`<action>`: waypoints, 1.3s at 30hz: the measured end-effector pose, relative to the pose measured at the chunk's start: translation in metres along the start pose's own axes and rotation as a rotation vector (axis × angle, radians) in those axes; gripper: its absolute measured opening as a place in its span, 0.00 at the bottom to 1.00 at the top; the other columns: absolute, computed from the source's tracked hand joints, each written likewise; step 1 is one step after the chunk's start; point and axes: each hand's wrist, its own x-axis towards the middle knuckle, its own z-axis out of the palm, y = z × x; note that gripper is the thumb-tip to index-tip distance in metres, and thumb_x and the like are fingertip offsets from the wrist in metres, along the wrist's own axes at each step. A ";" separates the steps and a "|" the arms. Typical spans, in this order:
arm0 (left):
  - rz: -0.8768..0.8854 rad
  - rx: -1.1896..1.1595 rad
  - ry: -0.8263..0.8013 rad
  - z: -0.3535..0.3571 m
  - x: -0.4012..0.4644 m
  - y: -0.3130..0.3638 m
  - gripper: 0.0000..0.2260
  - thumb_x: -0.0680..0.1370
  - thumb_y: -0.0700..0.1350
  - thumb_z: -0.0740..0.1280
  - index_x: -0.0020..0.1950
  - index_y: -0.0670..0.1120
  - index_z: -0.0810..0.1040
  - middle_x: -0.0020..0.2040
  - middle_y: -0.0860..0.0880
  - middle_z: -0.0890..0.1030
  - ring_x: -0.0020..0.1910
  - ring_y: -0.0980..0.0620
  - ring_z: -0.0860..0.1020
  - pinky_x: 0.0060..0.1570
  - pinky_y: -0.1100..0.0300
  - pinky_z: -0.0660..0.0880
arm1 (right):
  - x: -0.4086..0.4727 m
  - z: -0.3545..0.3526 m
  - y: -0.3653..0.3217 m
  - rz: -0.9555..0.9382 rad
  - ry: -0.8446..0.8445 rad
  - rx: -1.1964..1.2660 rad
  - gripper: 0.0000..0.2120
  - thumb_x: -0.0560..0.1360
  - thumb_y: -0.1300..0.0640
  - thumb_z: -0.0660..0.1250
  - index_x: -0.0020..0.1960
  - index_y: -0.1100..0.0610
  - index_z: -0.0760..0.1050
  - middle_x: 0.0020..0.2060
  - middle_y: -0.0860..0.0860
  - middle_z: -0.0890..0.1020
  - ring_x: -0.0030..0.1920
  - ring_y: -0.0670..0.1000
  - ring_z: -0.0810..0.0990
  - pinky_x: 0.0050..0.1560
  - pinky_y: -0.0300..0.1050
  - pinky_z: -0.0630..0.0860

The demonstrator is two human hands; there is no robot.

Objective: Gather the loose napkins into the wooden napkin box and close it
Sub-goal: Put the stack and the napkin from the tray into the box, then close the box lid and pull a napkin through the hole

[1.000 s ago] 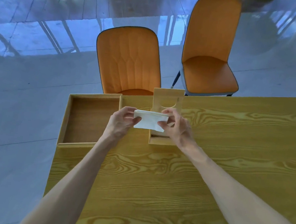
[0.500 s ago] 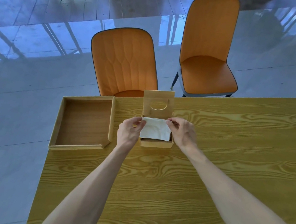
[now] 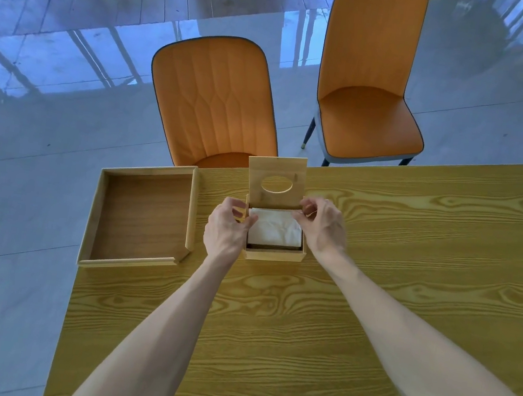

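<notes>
The small wooden napkin box (image 3: 274, 255) stands on the table near its far edge. Its lid (image 3: 277, 170), with an oval hole, is raised upright at the back. A white stack of napkins (image 3: 276, 230) lies inside the box, filling most of the opening. My left hand (image 3: 224, 230) is at the box's left wall, with the thumb on the napkins' left edge. My right hand (image 3: 324, 227) is at the far right corner, fingertips pinched at the napkins' corner.
An empty wooden tray (image 3: 132, 261) sits left of the box, overhanging the corner of the yellow wood-grain table (image 3: 375, 279). Two orange chairs (image 3: 213, 101) (image 3: 368, 112) stand beyond the far edge on a glossy tiled floor.
Both hands carried the napkin stack from above the table down into the open box. The stack now rests inside, and the hands have spread to its two sides.
</notes>
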 end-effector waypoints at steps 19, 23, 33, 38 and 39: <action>-0.669 -0.436 -0.607 -0.043 0.056 0.054 0.45 0.68 0.79 0.51 0.75 0.51 0.66 0.74 0.34 0.66 0.66 0.25 0.69 0.54 0.27 0.72 | 0.065 -0.046 -0.054 0.758 -0.535 0.429 0.46 0.70 0.22 0.51 0.70 0.58 0.70 0.68 0.64 0.72 0.60 0.69 0.76 0.44 0.58 0.80; -0.670 -0.420 -0.628 -0.036 0.054 0.063 0.48 0.65 0.79 0.58 0.78 0.53 0.59 0.76 0.33 0.60 0.69 0.23 0.64 0.56 0.24 0.69 | 0.072 -0.047 -0.053 0.784 -0.605 0.449 0.44 0.69 0.23 0.55 0.70 0.57 0.70 0.70 0.66 0.70 0.63 0.71 0.73 0.55 0.66 0.78; -0.602 -0.479 -0.628 -0.037 0.045 0.050 0.44 0.68 0.72 0.63 0.79 0.57 0.55 0.77 0.34 0.59 0.72 0.26 0.61 0.67 0.25 0.52 | 0.061 -0.052 -0.037 0.684 -0.660 0.545 0.39 0.72 0.28 0.58 0.73 0.53 0.66 0.72 0.66 0.66 0.69 0.70 0.68 0.64 0.68 0.69; -0.491 -0.497 -0.663 -0.043 0.031 0.035 0.42 0.69 0.70 0.64 0.79 0.59 0.54 0.78 0.37 0.59 0.73 0.29 0.63 0.68 0.26 0.47 | 0.045 -0.057 -0.027 0.621 -0.683 0.575 0.39 0.71 0.30 0.62 0.75 0.51 0.64 0.73 0.63 0.66 0.70 0.66 0.68 0.66 0.69 0.67; -0.476 -0.499 -0.666 -0.043 0.029 0.033 0.42 0.69 0.69 0.65 0.79 0.59 0.54 0.78 0.38 0.60 0.73 0.30 0.63 0.69 0.27 0.47 | 0.042 -0.058 -0.025 0.614 -0.686 0.580 0.39 0.71 0.30 0.63 0.75 0.50 0.64 0.74 0.62 0.66 0.70 0.66 0.68 0.66 0.69 0.67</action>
